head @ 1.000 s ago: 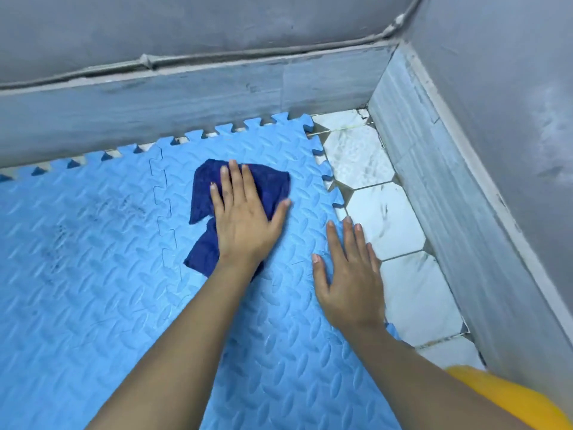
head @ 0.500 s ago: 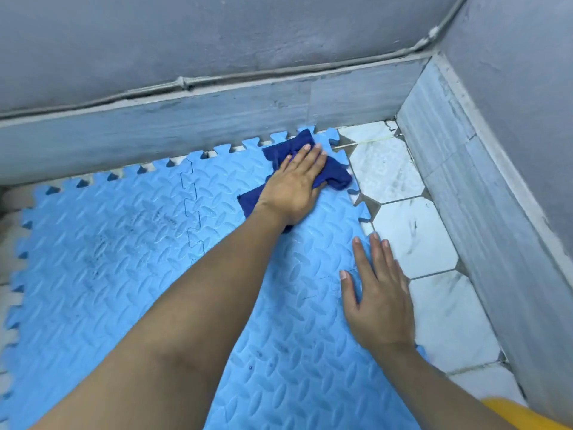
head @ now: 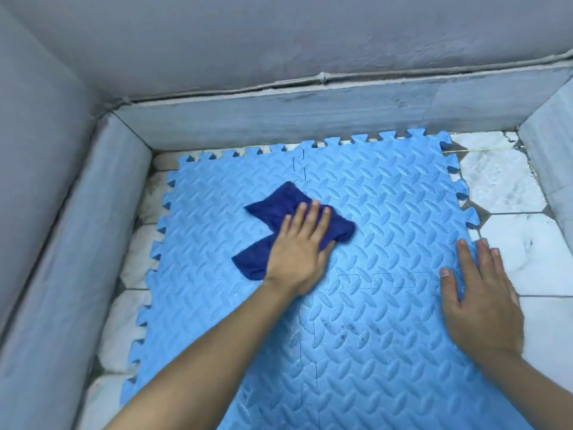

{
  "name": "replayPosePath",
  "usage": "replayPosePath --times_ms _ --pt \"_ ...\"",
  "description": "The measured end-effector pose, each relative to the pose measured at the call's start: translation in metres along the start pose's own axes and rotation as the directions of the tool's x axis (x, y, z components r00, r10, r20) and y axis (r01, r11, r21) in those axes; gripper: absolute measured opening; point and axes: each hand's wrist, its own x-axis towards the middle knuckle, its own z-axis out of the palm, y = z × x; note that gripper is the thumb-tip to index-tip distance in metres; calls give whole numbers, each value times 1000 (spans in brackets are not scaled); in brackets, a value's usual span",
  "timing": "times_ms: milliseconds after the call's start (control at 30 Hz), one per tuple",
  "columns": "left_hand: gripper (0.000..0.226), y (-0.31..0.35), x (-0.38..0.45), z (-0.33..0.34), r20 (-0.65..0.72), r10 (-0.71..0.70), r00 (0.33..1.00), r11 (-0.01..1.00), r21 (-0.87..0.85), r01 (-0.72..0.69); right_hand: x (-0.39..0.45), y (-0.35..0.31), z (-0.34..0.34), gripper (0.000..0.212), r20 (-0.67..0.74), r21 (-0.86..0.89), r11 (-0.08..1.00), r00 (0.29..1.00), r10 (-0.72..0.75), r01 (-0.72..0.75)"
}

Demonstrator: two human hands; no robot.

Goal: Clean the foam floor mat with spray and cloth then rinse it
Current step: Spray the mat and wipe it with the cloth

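Right now you are pressing your left hand (head: 297,252) flat on the dark blue cloth (head: 288,225), fingers straight and lying close together, the thumb tucked along the near edge of the fabric. That cloth is lying bunched under your palm, with one flap sticking out beyond your fingertips and another trailing back past your wrist on the thumbless side. Beneath it, the blue foam mat (head: 372,212) is spreading out under both of your hands; it is made of interlocking squares with a raised leaf-like pattern, and its toothed edges are showing along the far side and on both outer sides.

You are resting your right hand (head: 479,302) palm down on the mat's edge, well apart from the cloth, fingers straight and slightly fanned, holding nothing. Its outer fingers are reaching over the mat's toothed border toward the white marbled floor tiles (head: 527,249) just beyond.

Between your two forearms, nearer to you than either hand, a patch of dark specks (head: 344,332) is sitting on the mat close to a seam between squares.

Beyond your fingertips, a grey tiled skirting (head: 279,119) is running along the foot of the grey wall (head: 279,35), and it is turning the corners on either side of your arms.
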Motion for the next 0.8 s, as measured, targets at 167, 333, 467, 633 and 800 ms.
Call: replayPosePath --times_ms 167,333,467,633,800 --pt "59 24 15 6 55 358 932 934 -15 -358 1 2 4 64 -11 10 1000 1000 -8 8" --pt "57 -108 24 -25 -68 -391 918 913 -152 378 2 2 1 63 -17 -4 1000 1000 -23 23" --pt "57 -144 -28 -26 -45 -521 852 849 -127 513 1 -4 -3 56 -21 -20 1000 1000 -18 18" --pt "60 -4 -119 9 -14 8 1000 1000 -29 -8 -1 -4 -2 56 -1 -43 999 1000 -11 11" --pt "77 89 -184 39 175 487 856 868 12 -496 -2 -11 -5 56 78 -142 989 996 41 -30"
